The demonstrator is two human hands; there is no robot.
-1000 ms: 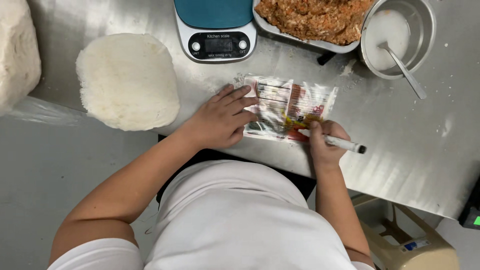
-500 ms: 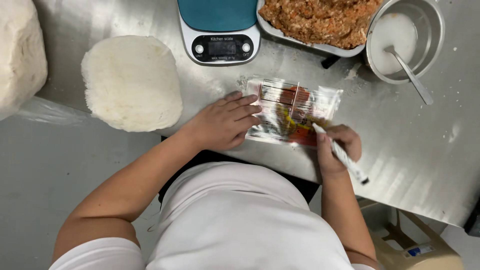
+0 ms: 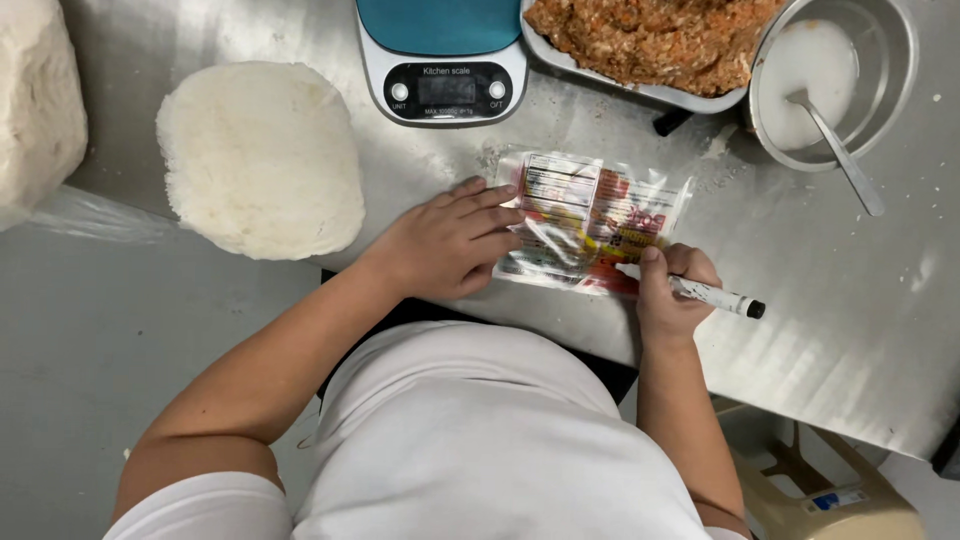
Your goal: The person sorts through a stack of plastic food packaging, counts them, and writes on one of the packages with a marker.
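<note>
A clear plastic bag point(image 3: 590, 215) with red and yellow print lies flat on the steel table point(image 3: 850, 330). My left hand point(image 3: 450, 240) presses flat on the bag's left end, fingers spread. My right hand point(image 3: 670, 290) grips a white marker point(image 3: 715, 296) with a black cap end; its tip rests on the bag's lower right edge.
A flat round of white dough point(image 3: 260, 155) lies to the left, a bigger dough lump point(image 3: 35, 110) at the far left. Behind the bag stand a blue kitchen scale point(image 3: 445, 60), a tray of minced filling point(image 3: 650, 40) and a steel bowl point(image 3: 890, 60) with white liquid and a spoon point(image 3: 840, 150).
The marker has tilted from upright to almost level, cap end pointing right, while my right hand stays on the bag's lower right. My left hand has kept its place.
</note>
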